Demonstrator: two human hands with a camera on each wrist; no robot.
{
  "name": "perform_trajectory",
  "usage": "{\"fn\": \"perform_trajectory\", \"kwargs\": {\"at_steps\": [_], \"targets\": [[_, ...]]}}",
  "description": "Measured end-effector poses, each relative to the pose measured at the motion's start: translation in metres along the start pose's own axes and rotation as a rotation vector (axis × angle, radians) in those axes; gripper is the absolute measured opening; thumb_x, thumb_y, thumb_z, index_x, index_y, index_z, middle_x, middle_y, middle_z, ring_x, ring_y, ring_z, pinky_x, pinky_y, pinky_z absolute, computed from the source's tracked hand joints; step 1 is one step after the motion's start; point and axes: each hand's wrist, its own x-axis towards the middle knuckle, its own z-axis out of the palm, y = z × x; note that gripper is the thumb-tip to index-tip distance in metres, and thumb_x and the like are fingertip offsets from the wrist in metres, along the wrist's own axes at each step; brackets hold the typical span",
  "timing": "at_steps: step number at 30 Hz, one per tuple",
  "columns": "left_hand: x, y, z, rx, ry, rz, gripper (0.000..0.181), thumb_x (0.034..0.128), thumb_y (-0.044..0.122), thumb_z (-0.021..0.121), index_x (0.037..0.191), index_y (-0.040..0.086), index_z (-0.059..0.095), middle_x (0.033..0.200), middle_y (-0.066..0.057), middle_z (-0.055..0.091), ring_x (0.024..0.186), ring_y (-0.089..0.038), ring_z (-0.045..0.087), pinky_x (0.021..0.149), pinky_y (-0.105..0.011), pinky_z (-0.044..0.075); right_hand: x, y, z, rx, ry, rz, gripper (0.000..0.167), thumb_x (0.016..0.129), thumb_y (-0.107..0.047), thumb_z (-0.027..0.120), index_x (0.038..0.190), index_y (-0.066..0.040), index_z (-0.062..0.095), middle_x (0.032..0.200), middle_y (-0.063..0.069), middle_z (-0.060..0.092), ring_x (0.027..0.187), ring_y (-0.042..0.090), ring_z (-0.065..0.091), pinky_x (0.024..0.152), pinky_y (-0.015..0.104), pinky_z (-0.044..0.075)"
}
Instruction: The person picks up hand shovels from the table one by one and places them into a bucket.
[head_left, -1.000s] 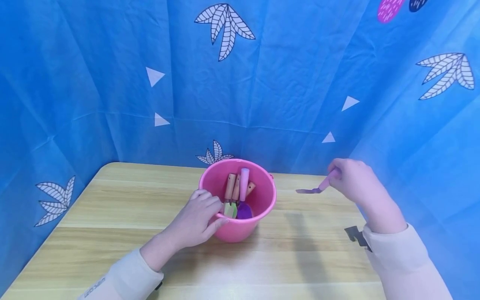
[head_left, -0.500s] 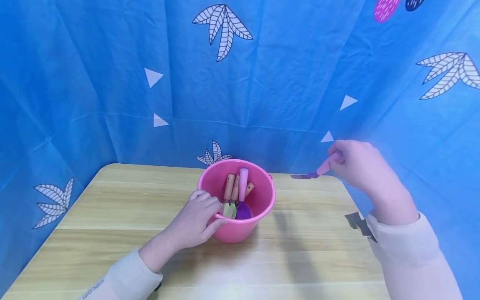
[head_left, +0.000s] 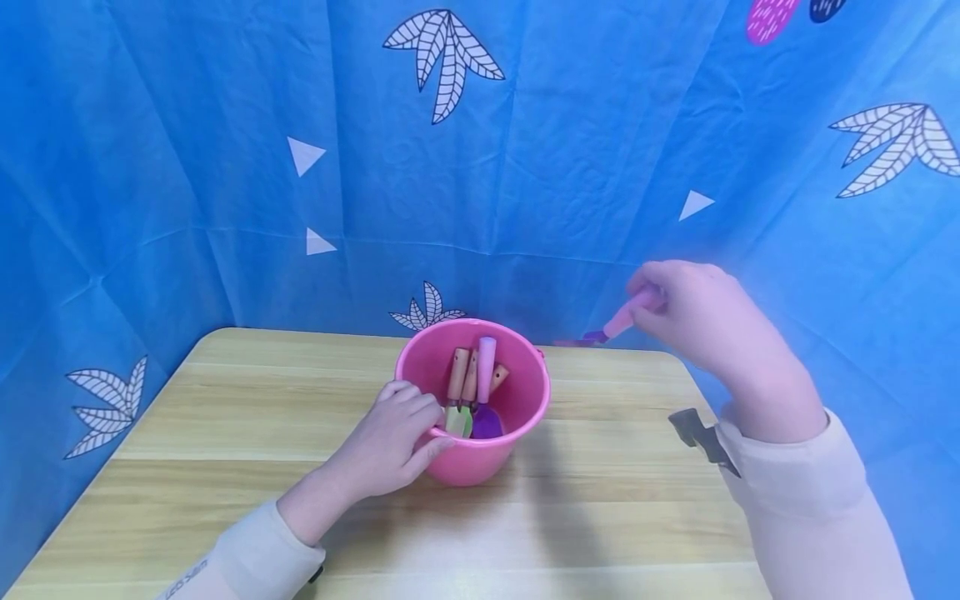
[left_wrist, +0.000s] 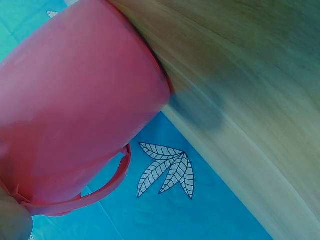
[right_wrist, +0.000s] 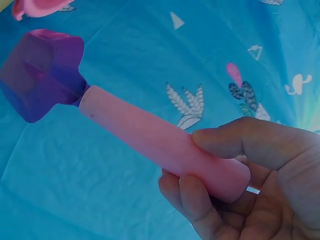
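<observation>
My left hand (head_left: 386,435) holds the near left rim of a pink bucket (head_left: 468,462), its thumb outside and its fingers over the edge. Inside the bucket lean several small garden tools: wooden-handled ones (head_left: 458,375) with pale and green heads, and a purple shovel (head_left: 486,371) with a lilac handle. To the right, my right hand (head_left: 697,317) is raised above the table's back right part. It pinches a small toy shovel (right_wrist: 145,131) by the end of its pink handle. That shovel's purple blade (right_wrist: 47,75) points left, toward the bucket but apart from it.
The bucket stands on a light wood table (head_left: 225,400). A blue cloth (head_left: 570,167) with leaf and triangle prints hangs behind and at both sides. In the left wrist view, the bucket's pink carrying handle (left_wrist: 107,187) hangs along its side.
My right hand has risen and then drawn left with the small toy shovel, bringing its blade closer to the bucket. The left hand and the bucket have stayed in place.
</observation>
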Motion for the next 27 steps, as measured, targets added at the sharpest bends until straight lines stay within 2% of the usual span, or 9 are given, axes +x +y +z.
{"fn": "perform_trajectory", "kwargs": {"at_steps": [3, 6, 11, 13, 14, 18, 20, 21, 27], "targets": [[0.0, 0.0, 0.0, 0.002, -0.001, -0.001, 0.023, 0.0994, 0.047, 0.055, 0.089, 0.026, 0.055, 0.083, 0.014, 0.049, 0.089, -0.008, 0.046, 0.099, -0.04, 0.035, 0.0, -0.007, -0.001, 0.016, 0.006, -0.02, 0.019, 0.093, -0.009, 0.06, 0.109, -0.008, 0.069, 0.092, -0.004, 0.075, 0.08, 0.021, 0.058, 0.069, 0.039, 0.044], [0.0, 0.0, 0.0, 0.003, -0.001, -0.003, 0.023, 0.0995, 0.047, 0.055, 0.089, 0.026, 0.055, 0.083, 0.014, 0.049, 0.089, -0.008, 0.046, 0.099, -0.041, 0.035, 0.001, -0.013, -0.001, 0.051, -0.021, -0.043, 0.018, 0.093, -0.009, 0.061, 0.109, -0.009, 0.07, 0.091, -0.006, 0.075, 0.073, 0.021, 0.054, 0.065, 0.037, 0.043], [-0.001, -0.001, 0.0, 0.003, 0.003, 0.0, 0.024, 0.0992, 0.047, 0.055, 0.089, 0.025, 0.055, 0.083, 0.014, 0.049, 0.088, -0.008, 0.046, 0.099, -0.041, 0.035, 0.004, -0.022, 0.005, 0.055, -0.028, -0.107, 0.017, 0.092, -0.009, 0.065, 0.108, -0.009, 0.071, 0.09, -0.004, 0.074, 0.072, 0.019, 0.054, 0.064, 0.037, 0.043], [-0.001, -0.001, 0.0, 0.003, 0.004, 0.003, 0.024, 0.099, 0.047, 0.056, 0.089, 0.025, 0.055, 0.083, 0.014, 0.05, 0.088, -0.008, 0.046, 0.099, -0.041, 0.035, 0.005, -0.025, 0.009, 0.056, -0.032, -0.128, 0.016, 0.092, -0.008, 0.065, 0.106, -0.009, 0.072, 0.087, -0.006, 0.073, 0.068, 0.019, 0.053, 0.07, 0.039, 0.041], [-0.001, -0.001, 0.0, 0.003, 0.005, 0.005, 0.024, 0.099, 0.047, 0.056, 0.089, 0.025, 0.055, 0.083, 0.014, 0.05, 0.088, -0.008, 0.046, 0.099, -0.041, 0.035, 0.006, -0.026, 0.011, 0.064, -0.038, -0.136, 0.016, 0.092, -0.006, 0.064, 0.105, -0.009, 0.072, 0.086, -0.008, 0.074, 0.065, 0.019, 0.052, 0.078, 0.043, 0.043], [-0.001, -0.001, 0.001, -0.001, 0.006, 0.007, 0.023, 0.0988, 0.046, 0.056, 0.089, 0.025, 0.056, 0.082, 0.014, 0.05, 0.088, -0.008, 0.046, 0.099, -0.041, 0.035, 0.009, -0.028, 0.02, 0.08, -0.06, -0.161, 0.014, 0.091, -0.003, 0.065, 0.102, -0.008, 0.071, 0.084, -0.008, 0.073, 0.058, 0.017, 0.05, 0.075, 0.042, 0.045], [-0.001, -0.001, 0.001, -0.001, 0.007, 0.006, 0.023, 0.0986, 0.046, 0.056, 0.09, 0.025, 0.056, 0.083, 0.014, 0.05, 0.088, -0.008, 0.046, 0.099, -0.041, 0.035, 0.011, -0.029, 0.024, 0.08, -0.07, -0.165, 0.014, 0.09, -0.003, 0.065, 0.102, -0.008, 0.071, 0.084, -0.006, 0.073, 0.061, 0.017, 0.052, 0.068, 0.04, 0.049], [-0.001, 0.0, 0.001, -0.001, 0.007, 0.006, 0.023, 0.0985, 0.046, 0.056, 0.09, 0.025, 0.056, 0.083, 0.014, 0.05, 0.088, -0.008, 0.046, 0.099, -0.041, 0.035, 0.012, -0.03, 0.026, 0.075, -0.073, -0.167, 0.014, 0.089, -0.003, 0.066, 0.102, -0.008, 0.071, 0.084, -0.005, 0.072, 0.063, 0.017, 0.053, 0.06, 0.035, 0.046], [0.0, 0.0, 0.001, 0.002, 0.003, 0.002, 0.023, 0.0986, 0.046, 0.056, 0.089, 0.025, 0.056, 0.083, 0.014, 0.05, 0.088, -0.008, 0.046, 0.099, -0.041, 0.035, 0.015, -0.033, 0.038, 0.053, -0.095, -0.171, 0.016, 0.086, -0.002, 0.069, 0.1, -0.008, 0.072, 0.082, -0.001, 0.068, 0.071, 0.018, 0.059, 0.064, 0.033, 0.05]]}}
